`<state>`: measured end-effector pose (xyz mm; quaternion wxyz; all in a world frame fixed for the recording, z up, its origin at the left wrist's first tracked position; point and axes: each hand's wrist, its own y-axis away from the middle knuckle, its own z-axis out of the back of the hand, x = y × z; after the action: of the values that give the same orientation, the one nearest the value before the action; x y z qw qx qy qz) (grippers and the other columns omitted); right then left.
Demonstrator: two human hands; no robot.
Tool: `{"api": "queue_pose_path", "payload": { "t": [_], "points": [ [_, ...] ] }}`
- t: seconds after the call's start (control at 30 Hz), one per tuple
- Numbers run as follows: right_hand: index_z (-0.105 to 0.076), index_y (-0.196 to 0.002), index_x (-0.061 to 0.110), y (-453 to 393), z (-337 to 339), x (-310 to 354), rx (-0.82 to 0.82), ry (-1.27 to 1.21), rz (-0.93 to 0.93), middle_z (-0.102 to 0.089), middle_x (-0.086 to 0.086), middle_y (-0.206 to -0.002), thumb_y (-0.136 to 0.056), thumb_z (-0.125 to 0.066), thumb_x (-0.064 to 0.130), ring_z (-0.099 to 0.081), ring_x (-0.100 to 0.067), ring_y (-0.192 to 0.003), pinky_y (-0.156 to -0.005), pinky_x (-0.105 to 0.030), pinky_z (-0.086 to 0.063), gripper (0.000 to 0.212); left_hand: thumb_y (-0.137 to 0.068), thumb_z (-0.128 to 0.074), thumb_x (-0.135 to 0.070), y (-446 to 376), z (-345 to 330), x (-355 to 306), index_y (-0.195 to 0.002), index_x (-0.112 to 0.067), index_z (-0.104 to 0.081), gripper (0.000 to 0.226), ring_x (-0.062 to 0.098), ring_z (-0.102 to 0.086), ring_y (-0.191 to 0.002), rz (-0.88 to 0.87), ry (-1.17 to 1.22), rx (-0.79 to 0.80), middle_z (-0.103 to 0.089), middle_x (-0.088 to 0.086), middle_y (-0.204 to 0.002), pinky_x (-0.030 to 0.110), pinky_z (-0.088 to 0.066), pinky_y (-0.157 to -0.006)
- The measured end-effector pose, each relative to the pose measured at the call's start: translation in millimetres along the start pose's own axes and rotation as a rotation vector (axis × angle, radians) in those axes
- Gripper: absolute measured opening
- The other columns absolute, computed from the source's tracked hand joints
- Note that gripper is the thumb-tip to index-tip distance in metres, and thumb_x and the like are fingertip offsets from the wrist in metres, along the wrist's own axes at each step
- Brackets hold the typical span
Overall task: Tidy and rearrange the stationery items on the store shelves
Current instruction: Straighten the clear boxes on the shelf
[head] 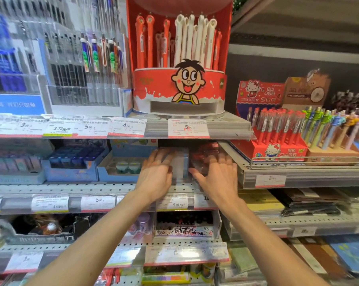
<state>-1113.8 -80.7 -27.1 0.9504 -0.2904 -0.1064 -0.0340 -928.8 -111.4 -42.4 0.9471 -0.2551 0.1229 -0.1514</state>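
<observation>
At frame centre, on the middle grey metal shelf (71, 189), my left hand (157, 174) lies with straight fingers on a pale translucent plastic box (179, 162); my right hand (217, 176), fingers spread, touches the adjoining clear box of red items (203, 156).

A clear plastic box (179, 162) stands upright on the middle shelf (104, 187) — just beside a red-filled clear pack (203, 155).
</observation>
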Motion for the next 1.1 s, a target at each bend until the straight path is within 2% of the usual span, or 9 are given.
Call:
{"api": "queue_pose_path", "payload": {
  "t": [0.07, 0.23, 0.5, 0.7, 0.83, 0.97, 1.1],
  "points": [
    [-0.063, -0.123, 0.023, 0.1, -1.1, -2.6, 0.031, -0.001, 0.037, -0.056, -0.011, -0.137, -0.083, -0.045, 0.075, -0.042, -0.032, -0.131, -0.105, -0.046, -0.034, 0.069, -0.093, -0.047, -0.02, -0.1, -1.3, 1.8, -0.149, -0.026, -0.033, 0.058, 0.031, -0.026, -0.142, -0.006, 0.01, -0.003, -0.033, 0.002, -0.156, 0.05, -0.033, -0.113],
    [-0.059, -0.131, 0.031, 0.1, -8.4, -16.6, 0.077, -0.111, 0.209, -0.057, 0.003, -0.138, -0.093, -0.046, 0.057, -0.044, -0.023, -0.132, -0.109, -0.045, -0.032, 0.048, -0.091, -0.049, -0.017, 2.0, -2.7, 0.9, -0.146, -0.025, -0.04, 0.056, 0.029, -0.028, -0.14, -0.018, 0.052, -0.043, -0.037, 0.002, -0.153, 0.047, -0.034, -0.111],
    [-0.059, -0.131, 0.029, -8.4, -16.3, -13.9, 0.078, -0.12, 0.163, -0.057, 0.001, -0.138, -0.094, -0.048, 0.056, -0.04, -0.026, -0.135, -0.111, -0.046, -0.03, 0.047, -0.095, -0.046, -0.023, 3.2, -1.2, 0.1, -0.148, -0.027, -0.037, 0.054, 0.026, -0.023, -0.143, -0.005, 0.086, -0.04, -0.034, -0.001, -0.155, 0.048, -0.03, -0.114],
    [-0.053, -0.137, 0.023, 1.6, -5.3, -17.0, 0.031, -0.286, 0.167, -0.058, -0.001, -0.137, -0.092, -0.055, 0.053, -0.045, -0.024, -0.131, -0.109, -0.042, -0.034, 0.053, -0.092, -0.048, -0.028, 13.2, 5.6, 5.7, -0.141, -0.021, -0.048, 0.05, 0.023, -0.033, -0.139, -0.047, 0.244, -0.119, -0.044, 0.0, -0.149, 0.044, -0.033, -0.113],
    [-0.05, -0.138, 0.022, 35.5, 8.4, -18.8, 0.0, -0.462, 0.166, -0.057, 0.007, -0.133, -0.095, -0.057, 0.046, -0.049, -0.012, -0.124, -0.106, -0.03, -0.037, 0.05, -0.097, -0.054, -0.029, 40.2, 15.8, 15.0, -0.139, -0.021, -0.049, 0.042, 0.016, -0.042, -0.131, -0.007, 0.424, -0.195, -0.049, 0.0, -0.141, 0.036, -0.037, -0.109],
    [-0.051, -0.134, 0.028, 82.3, 9.0, -13.2, 0.006, -0.623, 0.072, -0.057, 0.013, -0.122, -0.094, -0.06, 0.039, -0.053, 0.002, -0.113, -0.095, -0.017, -0.043, 0.042, -0.097, -0.058, -0.026, 80.2, 21.8, 22.4, -0.136, -0.024, -0.051, 0.04, 0.007, -0.05, -0.121, 0.068, 0.599, -0.226, -0.052, -0.008, -0.128, 0.029, -0.043, -0.1],
    [-0.055, -0.129, 0.029, 130.4, -10.4, -10.7, 0.054, -0.705, -0.028, -0.06, 0.014, -0.117, -0.093, -0.062, 0.038, -0.059, -0.003, -0.109, -0.091, -0.022, -0.048, 0.038, -0.096, -0.06, -0.026, 120.8, 19.4, 23.8, -0.133, -0.029, -0.054, 0.037, 0.004, -0.058, -0.109, 0.169, 0.731, -0.212, -0.055, -0.01, -0.119, 0.022, -0.048, -0.09]
  ]
}}
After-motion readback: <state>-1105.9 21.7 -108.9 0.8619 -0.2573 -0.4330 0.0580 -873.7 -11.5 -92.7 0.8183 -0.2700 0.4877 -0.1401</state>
